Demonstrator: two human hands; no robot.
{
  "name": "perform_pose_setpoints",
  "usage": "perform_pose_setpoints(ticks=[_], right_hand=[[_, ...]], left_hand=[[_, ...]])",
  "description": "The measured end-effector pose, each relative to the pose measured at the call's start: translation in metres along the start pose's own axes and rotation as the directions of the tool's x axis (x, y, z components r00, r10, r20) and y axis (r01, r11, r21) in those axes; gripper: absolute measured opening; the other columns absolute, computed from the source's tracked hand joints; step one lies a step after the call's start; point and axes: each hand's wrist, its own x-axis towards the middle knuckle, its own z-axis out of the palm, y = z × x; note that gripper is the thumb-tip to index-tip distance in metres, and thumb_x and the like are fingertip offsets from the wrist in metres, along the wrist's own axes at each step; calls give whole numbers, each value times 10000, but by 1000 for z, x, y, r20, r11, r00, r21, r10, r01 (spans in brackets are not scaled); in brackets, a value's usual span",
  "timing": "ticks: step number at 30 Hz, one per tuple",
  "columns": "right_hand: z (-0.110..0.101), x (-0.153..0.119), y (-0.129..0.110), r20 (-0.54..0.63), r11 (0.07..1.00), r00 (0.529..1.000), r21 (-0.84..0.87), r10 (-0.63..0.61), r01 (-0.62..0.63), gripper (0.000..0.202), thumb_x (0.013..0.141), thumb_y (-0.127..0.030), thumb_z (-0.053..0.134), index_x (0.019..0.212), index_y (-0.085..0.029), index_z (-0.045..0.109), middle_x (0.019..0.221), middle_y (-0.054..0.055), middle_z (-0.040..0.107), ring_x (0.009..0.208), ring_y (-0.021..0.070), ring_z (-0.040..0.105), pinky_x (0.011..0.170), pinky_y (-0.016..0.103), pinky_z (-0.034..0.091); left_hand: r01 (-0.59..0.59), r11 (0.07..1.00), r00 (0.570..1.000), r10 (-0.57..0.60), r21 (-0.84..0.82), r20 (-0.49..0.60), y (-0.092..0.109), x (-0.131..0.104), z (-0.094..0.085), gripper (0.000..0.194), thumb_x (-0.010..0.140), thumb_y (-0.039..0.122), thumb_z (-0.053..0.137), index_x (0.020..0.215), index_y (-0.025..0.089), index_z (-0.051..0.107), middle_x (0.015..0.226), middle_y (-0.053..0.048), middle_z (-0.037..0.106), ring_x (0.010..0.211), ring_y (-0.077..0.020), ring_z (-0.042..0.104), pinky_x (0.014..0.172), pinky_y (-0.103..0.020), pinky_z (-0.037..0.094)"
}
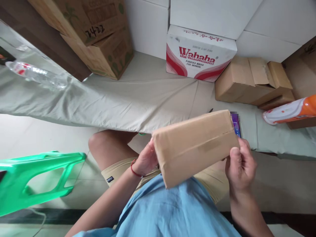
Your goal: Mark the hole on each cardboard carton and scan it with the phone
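A brown cardboard box (195, 148), closed and tilted, is held up over my lap between both hands. My left hand (147, 158), with a red cord bracelet at the wrist, grips its left end; some of those fingers are hidden behind the box. At the lower right corner, my right hand (240, 163) pinches the box with thumb and curled fingers. Just beyond the box's right end, a phone (236, 123) with a lit purple screen lies partly covered on the cloth. A thin dark pen-like thing (210, 110) shows behind the top edge.
A cloth-covered table (138, 102) runs across in front of me. On it stand a white Wahaha water carton (197, 59), brown cartons (247, 79), stacked printed boxes (98, 42), a clear plastic bottle (37, 74) and an orange-white bottle (291, 110). A green plastic stool (14, 184) is at left.
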Motion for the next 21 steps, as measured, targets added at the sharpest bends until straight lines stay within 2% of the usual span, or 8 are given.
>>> perform_pose_setpoints(ticks=[3,4,6,9,12,15,18,21], right_hand=[[2,-2,12,48,985,991,116,125,-130,660,1088,-497,587,1709,-303,473,1065,103,745,842,260,740,714,394,636],[3,-2,15,71,978,987,143,145,-154,697,1079,-513,601,1724,-304,440,1097,108,759,885,275,759,724,401,648],[4,-1,20,118,967,978,166,173,-191,687,1052,-534,649,1677,-289,504,1166,116,777,978,295,779,762,405,666],[6,2,27,169,941,952,184,254,-284,597,1021,-546,703,1539,-257,642,1152,106,800,985,288,785,764,383,665],[11,5,30,125,883,916,244,382,-402,523,974,-575,765,1364,-228,736,1150,103,817,982,267,784,775,348,652],[17,8,27,114,753,828,363,549,-549,510,893,-620,841,1202,-221,772,1132,80,829,967,248,787,814,341,644],[20,10,19,140,636,747,439,649,-635,501,817,-614,909,1118,-235,781,1033,39,826,893,225,783,826,347,639],[18,10,11,216,578,717,461,662,-673,479,810,-581,921,1143,-267,781,875,-3,782,805,203,760,781,329,629]], left_hand=[[16,998,999,-19,68,48,3,2,7,523,1009,607,737,1288,168,793,1016,-91,873,816,-246,843,775,-323,699],[30,995,997,-36,94,65,5,3,8,538,1004,624,735,1258,154,798,917,-89,861,691,-230,815,659,-303,682],[55,991,996,-64,121,69,9,5,9,548,1005,639,721,1201,134,804,801,-83,832,552,-206,759,508,-262,621],[63,991,997,-68,115,37,14,8,11,546,1033,624,680,1170,108,796,780,-99,823,545,-195,762,491,-218,599],[118,982,987,-133,149,95,17,6,18,673,1029,712,628,1202,78,773,796,-143,823,614,-220,803,481,-189,575],[174,961,972,-203,216,121,20,0,27,798,969,833,612,1119,65,770,849,-183,827,659,-242,817,482,-204,581],[219,936,968,-243,275,55,24,-3,32,846,901,907,627,999,76,753,854,-197,825,649,-245,809,490,-218,588],[234,923,970,-243,305,-8,30,-2,32,864,901,934,583,1059,98,736,818,-188,821,616,-236,794,481,-217,574]])
